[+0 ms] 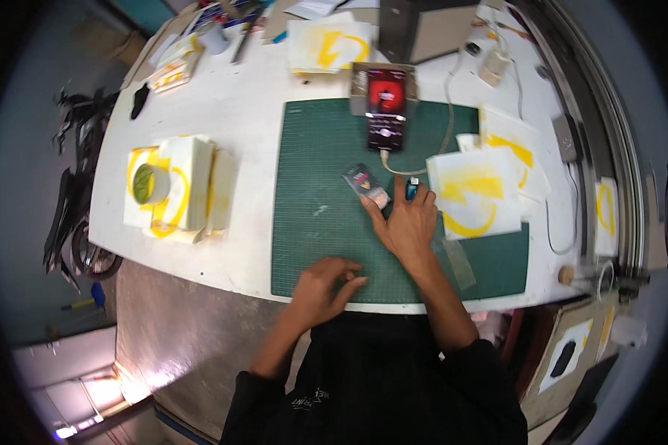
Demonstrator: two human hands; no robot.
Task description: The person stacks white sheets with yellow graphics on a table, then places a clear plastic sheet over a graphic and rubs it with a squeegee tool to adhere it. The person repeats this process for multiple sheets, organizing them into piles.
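Note:
My right hand (410, 226) reaches over the green cutting mat (312, 185) with its fingers stretched out. Its thumb is at the lower end of a small dark packet (361, 179), which looks like a cigarette pack. A small blue lighter (413, 189) lies by the index and middle fingers; whether they touch it I cannot tell. My left hand (323, 291) hovers at the mat's front edge, fingers loosely bent, a gap between them and the thumb, and nothing visible in it. Beyond the packet, a lit phone (386, 111) leans upright on a small box, a cable plugged into its lower end.
White sheets with yellow prints (479, 193) overlap the mat's right side, near a clear strip (459, 265). At left, a stack of yellow-marked sheets (189, 185) carries a round tub (151, 184). Another printed pile (330, 44) lies at the back. A charger (493, 68) stands back right.

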